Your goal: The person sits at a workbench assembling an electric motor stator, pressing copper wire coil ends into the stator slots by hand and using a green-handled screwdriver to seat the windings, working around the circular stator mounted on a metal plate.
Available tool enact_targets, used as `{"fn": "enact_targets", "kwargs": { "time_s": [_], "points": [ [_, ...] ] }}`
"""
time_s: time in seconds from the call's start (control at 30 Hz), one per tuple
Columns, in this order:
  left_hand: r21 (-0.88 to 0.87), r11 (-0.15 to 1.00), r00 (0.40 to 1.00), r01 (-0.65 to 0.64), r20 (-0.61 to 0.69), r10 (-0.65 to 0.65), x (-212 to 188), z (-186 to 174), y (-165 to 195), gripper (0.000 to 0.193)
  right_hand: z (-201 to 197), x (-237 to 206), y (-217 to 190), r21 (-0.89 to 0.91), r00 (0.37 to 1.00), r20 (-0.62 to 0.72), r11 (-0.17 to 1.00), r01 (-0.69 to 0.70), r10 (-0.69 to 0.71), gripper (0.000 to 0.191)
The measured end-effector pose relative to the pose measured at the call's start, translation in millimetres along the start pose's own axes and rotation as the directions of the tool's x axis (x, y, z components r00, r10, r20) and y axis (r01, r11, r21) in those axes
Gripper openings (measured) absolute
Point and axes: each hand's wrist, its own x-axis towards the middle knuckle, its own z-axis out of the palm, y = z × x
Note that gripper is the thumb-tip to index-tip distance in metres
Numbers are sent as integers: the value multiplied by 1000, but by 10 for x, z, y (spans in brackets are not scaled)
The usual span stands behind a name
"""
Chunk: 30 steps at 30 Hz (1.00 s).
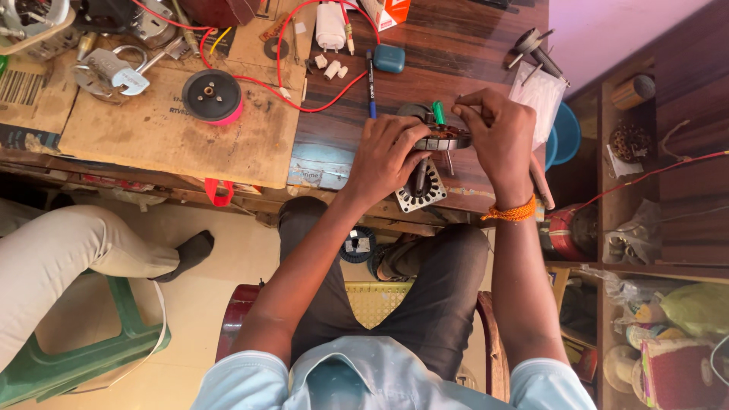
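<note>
Hands together: my left hand (387, 156) and right hand (497, 140) both grip the round motor stator (444, 139); winding looks unfinished, though fingers hide most of it.

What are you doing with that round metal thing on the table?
A person sitting at a wooden workbench holds a round metal motor part with both hands. The left hand grips its near side and the right hand pinches its far side. A green-handled tool pokes up just behind it, and a flat toothed metal plate lies under the left hand. Red wires and a black and pink wheel lie farther off.
</note>
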Motion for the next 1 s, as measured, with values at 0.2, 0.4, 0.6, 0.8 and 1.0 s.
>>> {"fn": "enact_targets", "kwargs": {
  "time_s": [0.2,0.4,0.6,0.8,1.0],
  "points": [
    [-134,980,989,149,10,-149,208,-113,99,39,76,67,83,19,998,39,999,-47,46,7],
    [-338,737,747,585,579,-328,742,88,-317,37,71,39,94,-12,997,-68,1000,-27,26,8],
    [-600,484,727,637,675,-121,617,214,-662,23,9,-71,-141,-21,992,-58,993,-112,111,13],
    [-648,436,708,624,705,36,596,38,-842,22,-17,-311,-540,144,976,142,972,-187,167,14],
    [-639,562,723,524,683,103,726,-10,-846,25,34,-448,-689,27,990,58,992,-127,125,14]
  ]
}}
